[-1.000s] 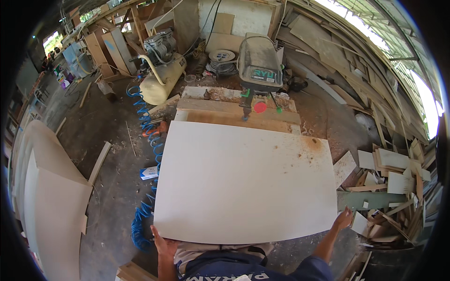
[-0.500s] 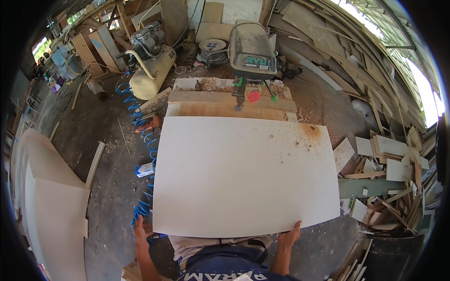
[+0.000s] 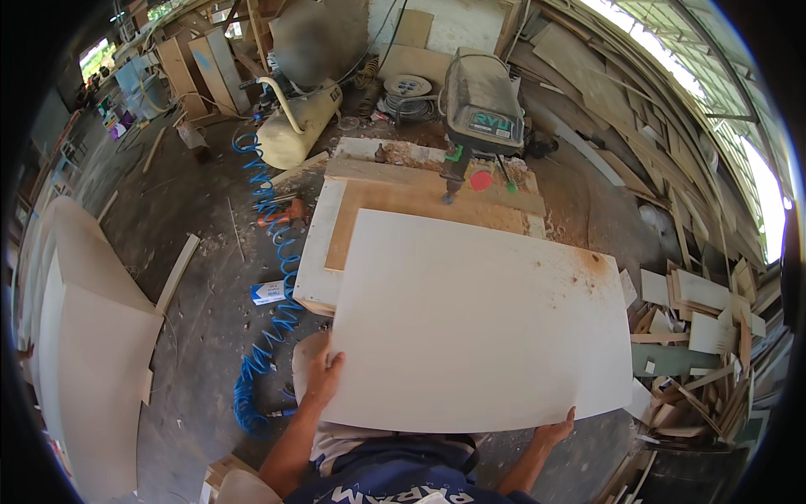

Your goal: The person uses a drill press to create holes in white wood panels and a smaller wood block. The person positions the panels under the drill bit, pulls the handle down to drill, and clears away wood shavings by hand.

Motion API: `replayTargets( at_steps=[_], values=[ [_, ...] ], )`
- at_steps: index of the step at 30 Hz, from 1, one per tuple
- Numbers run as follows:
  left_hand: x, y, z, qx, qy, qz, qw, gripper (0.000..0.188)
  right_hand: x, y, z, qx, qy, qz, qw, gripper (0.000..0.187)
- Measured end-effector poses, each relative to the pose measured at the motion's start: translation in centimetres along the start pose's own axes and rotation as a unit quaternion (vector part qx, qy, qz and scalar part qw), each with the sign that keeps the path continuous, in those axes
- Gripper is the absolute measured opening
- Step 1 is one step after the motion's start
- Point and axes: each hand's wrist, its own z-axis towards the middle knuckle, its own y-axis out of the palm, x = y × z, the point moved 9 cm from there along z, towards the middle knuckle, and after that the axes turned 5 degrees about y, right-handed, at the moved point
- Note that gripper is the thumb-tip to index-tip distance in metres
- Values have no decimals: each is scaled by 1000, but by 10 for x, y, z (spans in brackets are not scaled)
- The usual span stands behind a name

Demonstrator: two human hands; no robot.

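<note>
Hands clamp the white board, left hand at 9 o'clock, right hand at 5, long axis crosswise.

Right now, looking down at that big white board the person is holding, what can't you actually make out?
- Head view: the fingers of the right hand curl under the white board, so their grip is hidden.
- The workbench is mostly covered by the board.
- The left hand lies on the board's edge; its palm is hidden.
- The scrap pile bends and blurs toward the rim.
</note>
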Motion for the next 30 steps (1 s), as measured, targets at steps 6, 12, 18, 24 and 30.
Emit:
replayTargets(
  at_steps=[6, 12, 18, 24, 30],
  values=[
    [31, 65, 9, -61, 87, 198, 974, 71, -25, -19, 38, 79, -33, -78, 993, 54],
    [62, 117, 83, -52, 164, 337, 926, 71, -22, -23, 60, 110, -8, -44, 993, 53],
    [73, 151, 126, -58, 181, 350, 917, 72, -30, -29, 95, 140, -50, -39, 988, 52],
    [79, 165, 144, -24, 220, 421, 879, 80, -21, -3, 108, 93, -21, -12, 995, 52],
    [83, 171, 157, -30, 162, 436, 885, 91, -24, -7, 127, 98, 12, -16, 995, 50]
  ],
)
